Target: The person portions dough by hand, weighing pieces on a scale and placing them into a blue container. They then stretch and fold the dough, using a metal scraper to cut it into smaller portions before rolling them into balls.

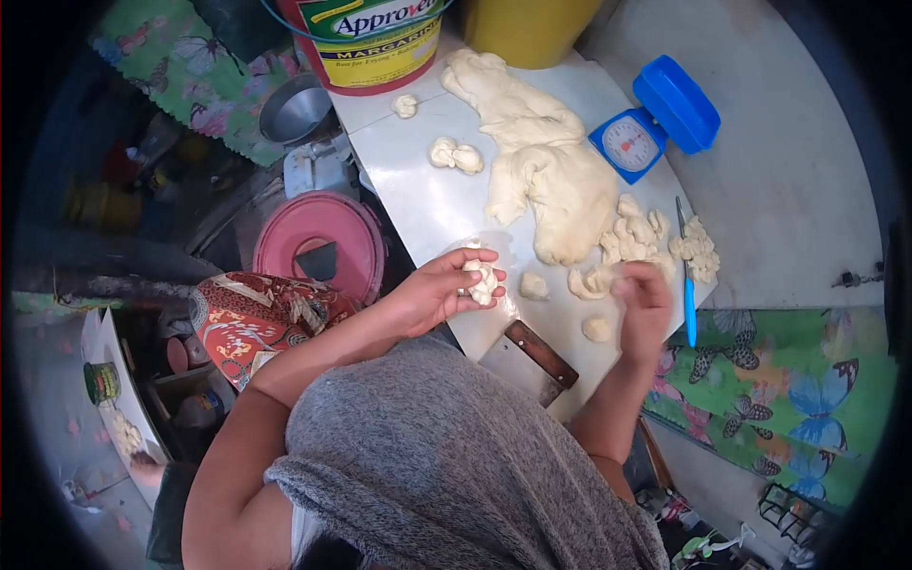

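Note:
My left hand [446, 288] holds a small lumpy piece of dough [483, 282] in its curled fingers, above the table's near edge. On the right, my right hand [643, 299] is blurred by motion, beside a curved strip of dough [591, 282]; what its fingers hold, if anything, is unclear. Between the hands lie a small dough piece [534, 286] and a round one [596, 330]. A large dough mass [560, 190] spreads over the table, with cut pieces [632, 235] at its right. A scraper with a brown wooden handle [541, 354] rests nearest my body.
On the white table [408, 171] stand a blue scale [629, 144], a margarine bucket [380, 47] and a yellow container [527, 28]. A blue-handled knife [691, 313] lies at the right edge beside more dough bits [696, 249]. A pink lid [328, 242] is left of the table.

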`<control>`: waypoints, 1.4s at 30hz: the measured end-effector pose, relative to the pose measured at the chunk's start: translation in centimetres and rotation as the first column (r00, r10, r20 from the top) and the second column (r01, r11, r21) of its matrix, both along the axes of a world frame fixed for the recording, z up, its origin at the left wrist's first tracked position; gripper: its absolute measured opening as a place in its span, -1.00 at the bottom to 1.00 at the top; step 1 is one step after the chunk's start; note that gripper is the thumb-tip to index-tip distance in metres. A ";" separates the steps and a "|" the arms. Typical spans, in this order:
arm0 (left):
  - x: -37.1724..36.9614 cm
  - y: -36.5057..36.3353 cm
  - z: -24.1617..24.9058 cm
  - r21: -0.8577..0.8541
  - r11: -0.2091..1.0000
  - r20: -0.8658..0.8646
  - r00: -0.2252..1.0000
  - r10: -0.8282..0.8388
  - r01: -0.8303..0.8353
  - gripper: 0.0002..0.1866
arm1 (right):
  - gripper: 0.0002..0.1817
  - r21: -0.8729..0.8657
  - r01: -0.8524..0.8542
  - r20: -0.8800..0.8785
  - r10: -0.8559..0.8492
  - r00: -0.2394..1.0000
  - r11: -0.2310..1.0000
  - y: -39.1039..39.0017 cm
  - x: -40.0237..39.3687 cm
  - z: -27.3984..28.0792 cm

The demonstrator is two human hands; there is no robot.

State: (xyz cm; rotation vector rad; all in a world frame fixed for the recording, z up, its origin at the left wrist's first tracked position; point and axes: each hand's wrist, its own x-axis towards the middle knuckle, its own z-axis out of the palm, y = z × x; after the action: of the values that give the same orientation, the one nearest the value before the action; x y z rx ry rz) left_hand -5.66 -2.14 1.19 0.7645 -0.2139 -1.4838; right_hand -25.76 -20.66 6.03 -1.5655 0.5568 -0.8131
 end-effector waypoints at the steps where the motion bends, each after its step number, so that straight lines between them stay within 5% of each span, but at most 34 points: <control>1: -0.2 0.0 0.1 -0.002 1.000 -0.024 0.999 -0.023 0.023 -0.63 | -0.84 0.032 -0.194 -0.067 0.195 0.978 0.981 2.3 1.5 0.0; 6: 0.0 1.4 1.1 -0.021 1.000 -0.082 0.997 0.013 -0.015 -0.65 | -0.83 0.049 -0.377 -0.289 0.374 0.881 0.925 6.9 7.0 -2.4; 8: 0.4 2.2 0.7 -0.006 0.999 0.178 0.983 -0.042 0.044 -0.62 | -0.81 0.081 -0.401 -0.308 0.405 0.861 0.913 7.4 8.1 -2.7; 10: 0.7 3.0 0.9 0.031 1.000 0.282 0.959 -0.014 0.006 -0.62 | -0.75 -0.344 -0.340 -0.345 0.219 0.913 0.875 7.9 9.0 -2.5; 11: 0.7 3.3 0.6 -0.010 1.000 0.267 0.964 0.015 -0.013 -0.58 | -0.67 -0.354 -0.316 -0.301 0.212 0.930 0.880 8.2 9.4 -2.8; 16: 0.9 5.6 0.1 -0.136 0.990 0.210 0.976 0.050 -0.021 -0.34 | -0.53 -0.186 -0.667 -0.268 0.616 0.741 0.722 9.2 10.2 -3.9; 18: 1.2 6.3 1.1 -0.119 0.991 0.236 0.968 0.090 -0.064 -0.33 | -0.56 0.028 -0.688 -0.219 0.676 0.703 0.725 9.7 10.5 -2.6; 20: 1.7 6.7 0.7 -0.107 0.992 0.247 0.964 0.097 -0.073 -0.32 | -0.62 -0.115 -0.689 -0.299 0.637 0.711 0.716 11.3 11.9 -1.2; 22: 2.3 6.9 -1.1 -0.222 0.968 0.207 0.965 0.163 -0.116 -0.33 | -0.67 -0.241 -0.671 -0.375 0.570 0.731 0.702 12.3 13.0 -1.6; 23: 2.2 6.7 -1.4 -0.221 0.961 -0.104 0.983 0.149 -0.169 -0.34 | -0.70 -0.288 -0.644 -0.371 0.538 0.757 0.708 11.9 13.1 -2.0; 24: 2.4 6.9 -1.8 -0.217 0.961 -0.112 0.982 0.151 -0.172 -0.34 | -0.74 -0.338 -0.614 -0.372 0.498 0.784 0.714 11.7 13.2 -2.3; 28: 3.1 6.5 -1.1 -0.349 0.923 -0.470 0.882 -0.023 -0.161 -0.42 | -0.77 -0.170 -0.413 -0.290 0.356 0.889 0.895 10.6 12.6 -4.6; 30: 2.8 5.7 -0.8 -0.296 0.954 0.111 0.991 0.081 -0.045 -0.44 | -0.65 -0.230 -0.474 -0.204 0.434 0.877 0.850 9.9 12.5 -4.6; 34: 2.8 4.8 -1.5 -0.184 0.983 0.129 0.990 0.048 -0.024 -0.45 | -0.72 -0.444 -0.387 -0.270 0.291 0.918 0.808 10.4 11.5 -3.3; 37: 2.4 4.2 -2.3 -0.137 0.982 0.278 0.957 -0.087 0.129 -0.49 | -0.72 -0.098 -0.382 -0.139 0.367 0.920 0.919 9.7 9.6 -6.8; 38: 2.1 4.3 -2.5 -0.143 0.980 0.376 0.924 -0.077 0.140 -0.50 | -0.72 -0.102 -0.361 -0.143 0.346 0.927 0.927 10.0 9.1 -6.6; 40: 2.0 4.3 -2.5 -0.152 0.976 0.448 0.891 -0.073 0.156 -0.50 | -0.72 0.338 -0.234 -0.005 0.251 0.968 0.911 11.1 8.9 -5.9; 42: 1.4 4.4 -2.5 -0.233 0.968 0.633 0.770 0.081 0.090 -0.51 | -0.76 0.407 -0.211 0.058 0.206 0.977 0.888 11.5 8.8 -6.1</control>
State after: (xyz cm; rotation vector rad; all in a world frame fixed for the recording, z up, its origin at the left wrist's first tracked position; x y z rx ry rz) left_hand -4.23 2.28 -1.27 1.0409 -0.9110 -1.1166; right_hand -17.01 -9.17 -0.05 -1.2023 0.5018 -0.5005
